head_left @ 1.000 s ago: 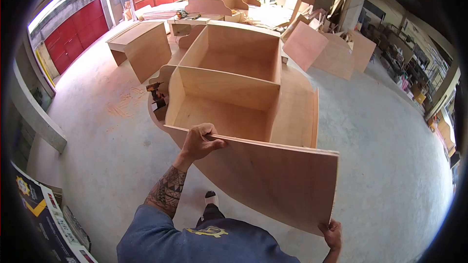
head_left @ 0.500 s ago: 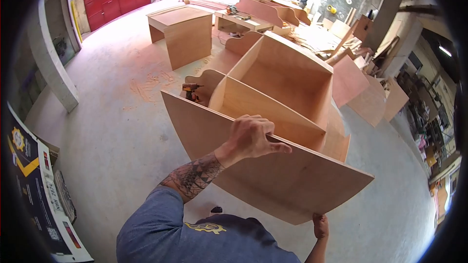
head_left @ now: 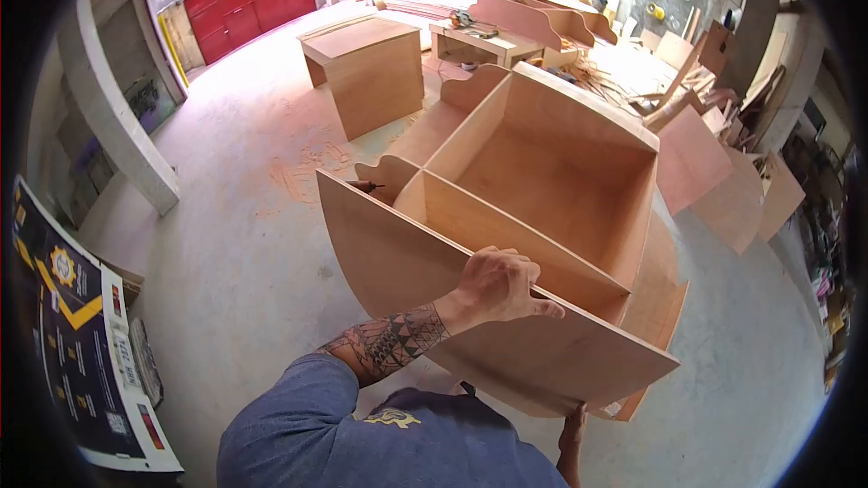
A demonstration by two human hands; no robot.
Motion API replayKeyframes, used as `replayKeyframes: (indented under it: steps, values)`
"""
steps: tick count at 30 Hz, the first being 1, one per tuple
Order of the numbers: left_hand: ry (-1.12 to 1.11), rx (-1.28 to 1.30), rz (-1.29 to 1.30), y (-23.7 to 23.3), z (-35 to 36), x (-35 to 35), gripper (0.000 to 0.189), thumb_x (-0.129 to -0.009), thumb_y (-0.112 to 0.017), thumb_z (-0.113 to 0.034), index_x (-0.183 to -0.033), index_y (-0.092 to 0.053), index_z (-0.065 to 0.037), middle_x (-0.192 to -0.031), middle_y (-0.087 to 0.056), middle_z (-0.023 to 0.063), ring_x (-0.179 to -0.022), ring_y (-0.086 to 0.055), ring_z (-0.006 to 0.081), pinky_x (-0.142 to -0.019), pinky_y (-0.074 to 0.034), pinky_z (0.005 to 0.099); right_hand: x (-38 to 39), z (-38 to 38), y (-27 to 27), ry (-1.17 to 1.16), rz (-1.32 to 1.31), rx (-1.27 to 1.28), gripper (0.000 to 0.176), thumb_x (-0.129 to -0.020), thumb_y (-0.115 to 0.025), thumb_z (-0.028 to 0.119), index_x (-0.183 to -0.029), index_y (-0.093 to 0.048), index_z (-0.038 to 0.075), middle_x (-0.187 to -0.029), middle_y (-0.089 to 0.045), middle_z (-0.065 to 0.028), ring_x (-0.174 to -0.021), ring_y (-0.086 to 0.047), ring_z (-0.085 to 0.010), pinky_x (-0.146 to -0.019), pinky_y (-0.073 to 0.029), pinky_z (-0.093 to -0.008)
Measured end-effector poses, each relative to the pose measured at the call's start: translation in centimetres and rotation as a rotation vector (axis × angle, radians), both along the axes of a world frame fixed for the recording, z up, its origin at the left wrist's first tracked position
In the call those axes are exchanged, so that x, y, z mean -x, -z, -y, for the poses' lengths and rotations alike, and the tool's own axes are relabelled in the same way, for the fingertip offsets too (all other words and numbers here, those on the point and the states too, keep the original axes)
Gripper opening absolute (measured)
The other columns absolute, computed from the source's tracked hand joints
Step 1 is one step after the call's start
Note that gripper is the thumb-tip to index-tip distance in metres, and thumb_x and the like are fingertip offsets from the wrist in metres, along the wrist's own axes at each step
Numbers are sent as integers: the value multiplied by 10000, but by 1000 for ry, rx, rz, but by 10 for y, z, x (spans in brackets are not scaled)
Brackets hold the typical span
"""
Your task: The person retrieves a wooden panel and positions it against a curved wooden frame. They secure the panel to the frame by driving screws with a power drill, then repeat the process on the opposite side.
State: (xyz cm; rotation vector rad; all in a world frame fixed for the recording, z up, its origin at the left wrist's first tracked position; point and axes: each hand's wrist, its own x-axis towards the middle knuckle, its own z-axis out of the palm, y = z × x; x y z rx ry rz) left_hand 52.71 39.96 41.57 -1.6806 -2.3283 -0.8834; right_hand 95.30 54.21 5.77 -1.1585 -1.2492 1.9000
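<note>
currently holding a broad wooden board (head_left: 389, 244) at a tilt, just on the near side of a wooden cabinet (head_left: 579, 163), with the upper edge sloping down to the right. clamped over that edge, about midway along, with the left hand (head_left: 495, 285). placed at the lower edge, near the right end, with the right hand (head_left: 571, 436); mostly hidden there, so unable to tell whether closed on the board or merely bearing it from below. noted behind the left end, partly covered: a drill (head_left: 363, 186). also noted: wood shavings (head_left: 307, 172) on the floor (head_left: 262, 307), off to the left. for good handling, judged best to share the weight evenly between both hands, to set the lower hold firmly against twisting, and to move slowly, clear of the cabinet's rim and of the drill. advised also to mind the long left end, reaching well past either hold and easily knocked.
</note>
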Motion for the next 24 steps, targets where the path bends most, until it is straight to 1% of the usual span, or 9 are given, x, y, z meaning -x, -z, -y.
replayKeyframes:
  steps: [4,6,9,15,16,17,20,22,24]
  values:
    - [4,104,-10,6,-44,15,808,-723,-784,-887,-647,-663,-91,-718,-689,77,-796,-735,290,-781,-572,448,4,-23,60,-27,-21,40,831,-1142,-536,584,-1739,-276,67,-1741,-377,-110,-1618,-321,-258,-1332,-221,-437]
    - [12,273,13,1,-64,23,796,-773,-746,-879,-725,-738,-84,-804,-751,110,-880,-759,306,-862,-579,457,23,-32,50,-107,40,127,1019,-1053,-561,749,-1789,-180,156,-1821,-246,-80,-1684,-195,-267,-1339,-135,-488]
    - [-4,358,34,14,-90,33,805,-776,-738,-891,-742,-740,-87,-828,-760,107,-909,-764,298,-851,-582,463,47,-38,43,-33,43,122,1039,-1045,-562,764,-1792,-167,160,-1854,-185,-71,-1699,-165,-259,-1342,-133,-482]
    - [-9,396,46,34,-122,53,796,-788,-732,-888,-788,-757,-93,-877,-783,92,-956,-770,290,-828,-594,469,66,-67,52,-28,245,141,1054,-1033,-568,778,-1780,-214,124,-1845,-219,-110,-1691,-193,-277,-1334,-172,-497]
    - [-4,331,40,35,-122,54,767,-806,-739,-862,-791,-762,-95,-871,-782,92,-949,-771,295,-839,-599,469,67,-77,61,-54,174,50,1038,-1029,-598,761,-1743,-298,69,-1775,-358,-129,-1636,-308,-285,-1322,-214,-486]
    - [-1,318,41,36,-126,57,767,-806,-739,-862,-791,-762,-95,-871,-782,92,-949,-771,295,-839,-599,469,65,-84,68,-50,176,37,1038,-1029,-598,761,-1743,-298,69,-1775,-358,-129,-1636,-308,-285,-1322,-214,-486]
    - [24,323,22,44,-133,69,725,-824,-755,-817,-821,-780,-93,-871,-783,105,-937,-775,294,-841,-602,456,86,-88,30,-170,412,-60,745,-1119,-598,568,-1620,-480,29,-1662,-493,-122,-1551,-421,-268,-1302,-287,-441]
    - [26,295,36,56,-138,79,723,-826,-756,-814,-824,-781,-91,-874,-784,107,-936,-774,295,-845,-602,452,110,-99,3,225,-11,-431,711,-1123,-597,558,-1576,-518,16,-1532,-593,-106,-1454,-511,-258,-1252,-353,-433]
    - [66,281,78,55,-139,83,718,-837,-755,-801,-833,-786,-84,-888,-790,109,-936,-773,295,-868,-600,440,140,-121,-57,340,-22,-514,695,-1120,-602,566,-1553,-552,24,-1471,-620,-91,-1410,-532,-242,-1221,-378,-428]
